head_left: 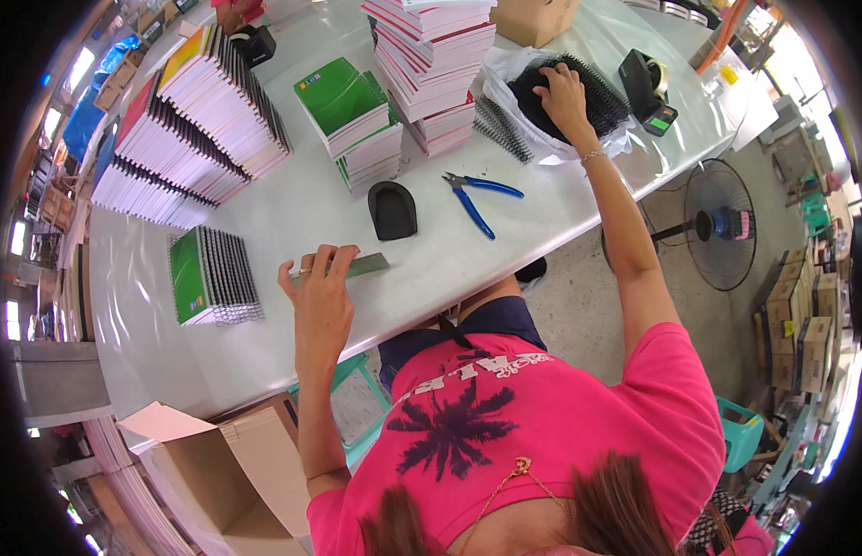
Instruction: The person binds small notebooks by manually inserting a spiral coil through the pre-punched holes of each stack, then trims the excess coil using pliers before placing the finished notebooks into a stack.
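Observation:
My left hand [323, 295] is near the table's front edge, fingers closed on a narrow, flat grey-green strip [368, 265] that lies partly under them. My right hand [567, 104] reaches across to a bundle of black spiral binding coils [602, 95] in a white plastic bag [505, 67], its fingers apart and resting on the coils. Blue-handled cutting pliers [474, 204] lie open between the hands, beside a black rounded tray-like piece [392, 211]. Left of my left hand stands a small stack of green-covered notebooks [208, 276] with black coils along one side.
Tall stacks of coil-bound notebooks [185, 130], green-covered books [349, 116] and pink-edged books [435, 74] stand farther back. A black tape dispenser [646, 91] sits right of the bag. An open cardboard box [218, 473] is at lower left, a fan [718, 224] at right.

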Action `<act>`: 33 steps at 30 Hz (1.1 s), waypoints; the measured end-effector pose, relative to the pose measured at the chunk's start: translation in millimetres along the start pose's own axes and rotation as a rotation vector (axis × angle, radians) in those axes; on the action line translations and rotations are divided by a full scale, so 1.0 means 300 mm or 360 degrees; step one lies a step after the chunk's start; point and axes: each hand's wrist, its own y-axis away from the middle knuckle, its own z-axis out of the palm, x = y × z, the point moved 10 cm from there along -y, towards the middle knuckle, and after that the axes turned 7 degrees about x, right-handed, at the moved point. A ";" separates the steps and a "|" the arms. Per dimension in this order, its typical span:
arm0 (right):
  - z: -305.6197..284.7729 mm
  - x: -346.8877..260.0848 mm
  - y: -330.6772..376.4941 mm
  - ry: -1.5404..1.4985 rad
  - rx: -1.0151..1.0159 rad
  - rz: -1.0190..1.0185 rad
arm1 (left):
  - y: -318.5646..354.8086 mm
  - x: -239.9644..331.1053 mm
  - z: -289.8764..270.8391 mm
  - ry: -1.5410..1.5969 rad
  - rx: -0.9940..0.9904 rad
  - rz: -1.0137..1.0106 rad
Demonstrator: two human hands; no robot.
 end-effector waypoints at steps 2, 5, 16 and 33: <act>0.040 0.012 -0.015 -0.0098 -0.0094 -0.0052 | 0.010 -0.016 0.049 0.0086 0.0035 -0.0084; 0.077 0.063 -0.032 -0.0164 -0.0191 -0.0023 | 0.019 -0.032 0.073 0.0135 0.0074 -0.0228; 0.122 0.059 -0.049 -0.0089 -0.0379 -0.0034 | 0.056 -0.036 0.062 0.0214 0.0673 -0.0576; -0.129 -0.113 -0.080 -0.0126 -0.0367 -0.0192 | 0.051 -0.045 0.084 0.0218 0.0954 -0.0563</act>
